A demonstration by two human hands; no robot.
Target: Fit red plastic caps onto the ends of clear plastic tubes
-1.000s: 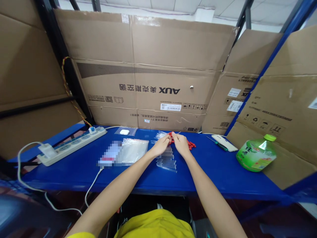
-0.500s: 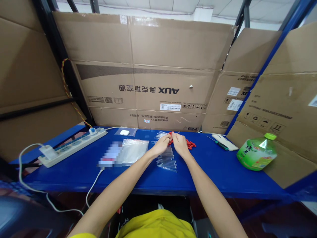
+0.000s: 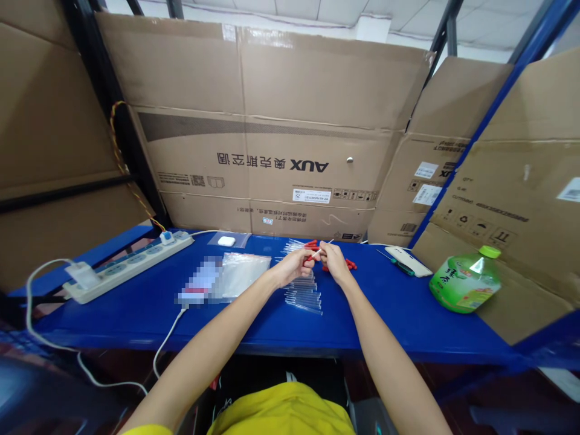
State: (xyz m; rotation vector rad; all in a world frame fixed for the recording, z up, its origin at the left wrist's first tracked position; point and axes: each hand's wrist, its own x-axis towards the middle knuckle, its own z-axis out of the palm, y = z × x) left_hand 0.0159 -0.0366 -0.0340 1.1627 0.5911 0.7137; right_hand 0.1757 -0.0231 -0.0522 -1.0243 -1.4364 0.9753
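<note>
Both my hands meet over the blue table, fingers pinched together. Slanting between them is a thin whitish tube (image 3: 322,249), with a red piece at its lower end. That lower end is in the closed fingers of my left hand (image 3: 290,269). My right hand (image 3: 334,263) pinches the tube farther up, its tip sticking out past the fingers. Several clear thin tubes (image 3: 304,300) lie in a row just below the hands. More clear tubes (image 3: 292,245) lie behind my left hand. Small red caps (image 3: 351,264) are scattered beside and behind my right hand, partly covered by it.
To the left are clear zip bags (image 3: 247,275), a blurred phone (image 3: 199,284) on a cable, a white case (image 3: 226,241) and a power strip (image 3: 131,266). At right stand a green bottle (image 3: 466,281) and a green-handled screwdriver (image 3: 401,266) by a white object (image 3: 410,260). Cardboard (image 3: 272,78) walls the back.
My hands have moved slightly apart and turned, so the tube between them now shows. My left hand has come down a little. The whole view has shifted slightly.
</note>
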